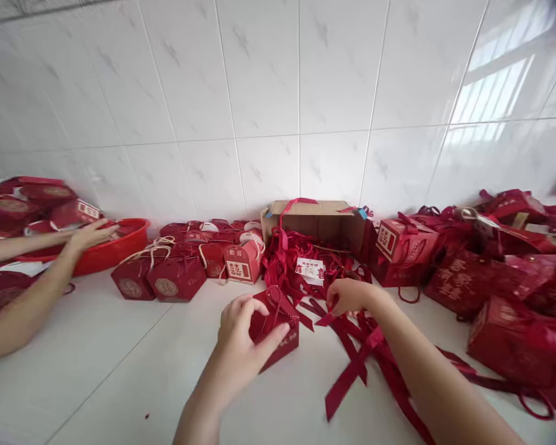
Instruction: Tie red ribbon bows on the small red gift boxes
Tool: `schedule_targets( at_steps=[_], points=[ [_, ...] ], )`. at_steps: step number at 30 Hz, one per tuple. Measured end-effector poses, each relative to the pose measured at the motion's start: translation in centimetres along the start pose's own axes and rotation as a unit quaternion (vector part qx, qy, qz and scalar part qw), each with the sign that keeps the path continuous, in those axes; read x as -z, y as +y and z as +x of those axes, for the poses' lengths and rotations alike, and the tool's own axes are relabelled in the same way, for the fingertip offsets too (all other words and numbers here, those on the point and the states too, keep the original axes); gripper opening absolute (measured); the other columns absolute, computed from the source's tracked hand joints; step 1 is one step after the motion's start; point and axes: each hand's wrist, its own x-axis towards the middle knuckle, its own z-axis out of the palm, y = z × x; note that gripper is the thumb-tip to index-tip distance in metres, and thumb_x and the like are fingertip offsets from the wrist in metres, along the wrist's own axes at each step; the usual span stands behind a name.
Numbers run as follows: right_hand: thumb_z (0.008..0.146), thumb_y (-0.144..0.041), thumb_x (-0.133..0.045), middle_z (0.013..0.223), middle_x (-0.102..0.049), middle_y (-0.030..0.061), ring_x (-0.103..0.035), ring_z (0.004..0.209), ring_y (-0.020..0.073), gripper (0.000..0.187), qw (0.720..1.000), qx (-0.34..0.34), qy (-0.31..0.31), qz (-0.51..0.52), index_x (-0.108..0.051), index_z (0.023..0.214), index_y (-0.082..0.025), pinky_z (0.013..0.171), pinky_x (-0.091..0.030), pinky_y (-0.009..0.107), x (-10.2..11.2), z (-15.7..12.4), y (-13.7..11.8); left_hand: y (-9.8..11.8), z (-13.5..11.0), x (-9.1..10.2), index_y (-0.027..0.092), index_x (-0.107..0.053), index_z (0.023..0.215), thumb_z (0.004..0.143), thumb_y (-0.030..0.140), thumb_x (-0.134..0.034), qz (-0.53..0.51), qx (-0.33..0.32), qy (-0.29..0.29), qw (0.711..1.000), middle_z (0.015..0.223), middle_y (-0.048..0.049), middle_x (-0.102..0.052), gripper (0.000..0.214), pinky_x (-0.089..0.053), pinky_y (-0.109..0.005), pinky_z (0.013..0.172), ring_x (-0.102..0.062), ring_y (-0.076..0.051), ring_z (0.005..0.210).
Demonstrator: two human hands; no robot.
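Note:
A small dark red gift box (285, 349) with a cord on its top stands on the table in front of me. My left hand (241, 340) is curled round its near left side, thumb across the front and fingers at the back. To the right of the box, my right hand (352, 295) is pinched on the end of a dark red ribbon (325, 319). More loose ribbons (347, 383) trail across the table below that wrist. Behind both hands, a cardboard box (308, 216) lies on its side with a tangle of red ribbons spilling out, a white printed card (310, 270) on top.
Finished-looking red boxes (178, 278) with cords stand to the left. At far left, a co-worker's hands (92, 235) reach over a red basin (134, 241). More red boxes and bags (463, 278) are piled at the right. A tiled wall (269, 80) closes the back.

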Motion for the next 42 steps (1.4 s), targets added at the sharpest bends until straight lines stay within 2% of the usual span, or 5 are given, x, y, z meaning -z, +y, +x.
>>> schedule_targets(
  at_steps=[12, 20, 29, 33, 42],
  points=[
    [0.092, -0.036, -0.054, 0.089, -0.065, 0.0033, -0.062, 0.074, 0.0132, 0.024, 0.991, -0.070, 0.108, 0.026, -0.063, 0.095, -0.014, 0.067, -0.052, 0.030, 0.0, 1.6, 1.4, -0.3, -3.0, 2.8, 0.028, -0.067, 0.073, 0.087, 0.021, -0.041, -0.114, -0.131, -0.058, 0.983, 0.141, -0.0007, -0.045, 0.030, -0.038, -0.049, 0.105, -0.033, -0.028, 0.136],
    [0.077, -0.051, -0.061, 0.067, -0.065, 0.0092, -0.062, 0.067, 0.0226, 0.039, 0.940, -0.128, 0.307, 0.079, -0.062, 0.057, -0.017, 0.054, -0.038, 0.028, -0.1, 2.1, 1.0, -2.8, 0.0, -0.2, 0.028, -0.052, 0.109, 0.083, 0.046, -0.055, -0.178, 0.076, 0.059, 0.979, 0.136, -0.0066, -0.048, 0.033, -0.036, -0.051, 0.105, -0.042, -0.028, 0.129],
    [0.086, -0.058, -0.043, 0.074, -0.066, 0.0040, -0.060, 0.069, 0.0175, 0.048, 0.836, 0.039, 0.487, 0.250, -0.071, 0.084, -0.019, 0.061, -0.043, 0.027, 2.7, -5.2, -1.0, -2.0, 0.1, -0.1, 0.024, -0.058, 0.102, 0.079, 0.039, -0.063, -0.187, 0.027, 0.209, 0.960, 0.121, -0.0068, -0.056, 0.028, -0.040, -0.046, 0.101, -0.050, -0.026, 0.120],
    [0.081, -0.051, -0.062, 0.075, -0.068, 0.0023, -0.060, 0.068, 0.0127, 0.033, 0.733, 0.341, 0.313, 0.499, -0.073, 0.074, -0.020, 0.066, -0.048, 0.025, 2.0, -9.2, -4.1, 0.4, -1.4, 0.7, 0.024, -0.061, 0.086, 0.082, 0.024, -0.061, -0.211, -0.081, 0.280, 0.933, 0.097, -0.0027, -0.063, 0.004, -0.049, -0.030, 0.088, -0.060, -0.019, 0.099],
    [0.080, -0.023, -0.064, 0.067, -0.067, 0.0018, -0.056, 0.057, 0.0082, 0.015, 0.905, 0.392, 0.002, 0.166, -0.075, 0.084, -0.013, 0.054, -0.041, 0.017, -2.1, -13.4, -9.1, 4.2, -4.9, 0.4, 0.038, -0.047, 0.133, 0.082, 0.028, -0.061, -0.284, -0.110, -0.060, 0.950, 0.122, -0.0039, -0.063, 0.054, -0.054, -0.028, 0.083, -0.061, -0.024, 0.109]
  ],
)
